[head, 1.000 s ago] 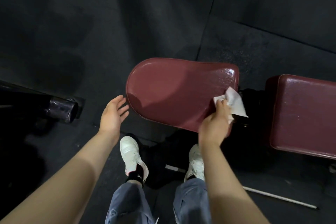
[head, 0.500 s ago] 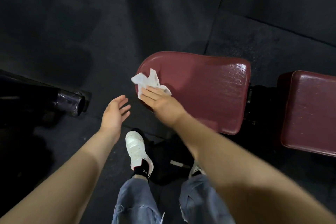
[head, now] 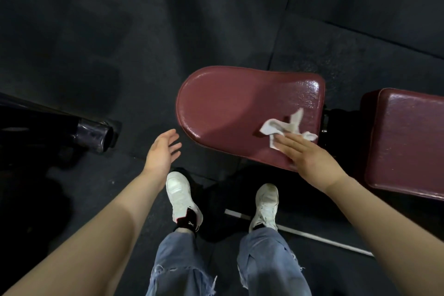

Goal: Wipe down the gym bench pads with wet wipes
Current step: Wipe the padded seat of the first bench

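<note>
Since a moment ago the wipe has swept from the seat pad's rounded end to its square end. Right hand presses wet wipe flat-fingered — overlap passes, cover edges; left hand hangs relaxed, empty.

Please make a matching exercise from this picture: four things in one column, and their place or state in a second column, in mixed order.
1. wet wipe
2. left hand
3. rounded bench pad
4. white shoes

A. open, touching nothing
B. dark red, glossy near its right end
C. on the dark floor, under blue jeans
D. crumpled under the right hand fingers

Pairs: 1-D, 2-A, 3-B, 4-C
</note>
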A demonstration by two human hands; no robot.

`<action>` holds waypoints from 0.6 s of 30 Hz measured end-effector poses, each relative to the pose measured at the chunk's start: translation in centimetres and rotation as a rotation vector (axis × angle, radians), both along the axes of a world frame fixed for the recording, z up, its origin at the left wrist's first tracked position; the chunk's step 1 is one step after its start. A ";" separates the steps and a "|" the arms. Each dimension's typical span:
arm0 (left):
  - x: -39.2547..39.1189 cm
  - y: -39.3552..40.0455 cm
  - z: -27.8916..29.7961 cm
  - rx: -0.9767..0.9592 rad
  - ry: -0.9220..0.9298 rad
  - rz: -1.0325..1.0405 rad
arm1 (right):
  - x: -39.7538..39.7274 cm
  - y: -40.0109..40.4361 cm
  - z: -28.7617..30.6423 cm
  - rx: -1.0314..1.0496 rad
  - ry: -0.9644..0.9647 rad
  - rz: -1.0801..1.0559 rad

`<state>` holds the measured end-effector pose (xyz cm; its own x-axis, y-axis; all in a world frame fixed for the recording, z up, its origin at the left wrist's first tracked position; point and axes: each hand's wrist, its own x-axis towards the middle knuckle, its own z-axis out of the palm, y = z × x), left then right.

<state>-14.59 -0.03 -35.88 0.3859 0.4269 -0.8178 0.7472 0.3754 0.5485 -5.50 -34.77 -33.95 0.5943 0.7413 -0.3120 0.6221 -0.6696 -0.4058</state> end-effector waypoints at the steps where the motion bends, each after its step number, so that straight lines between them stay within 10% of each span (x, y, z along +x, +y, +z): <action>1: 0.0 -0.1 0.0 0.000 -0.001 -0.002 | -0.9 -1.0 0.1 0.007 -0.009 -0.113; 12: 0.6 -1.5 0.1 -0.021 -0.016 0.058 | -5.5 11.5 -2.2 0.405 -0.032 -1.570; 18: 0.2 -0.4 -0.3 -0.110 -0.050 0.074 | -6.4 23.5 -3.6 0.392 -0.019 -0.860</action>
<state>-14.36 -0.38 -36.15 0.3981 0.3651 -0.8416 0.6877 0.4884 0.5372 -11.88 -11.28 -37.55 0.9883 0.0960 -0.1184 -0.0133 -0.7196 -0.6943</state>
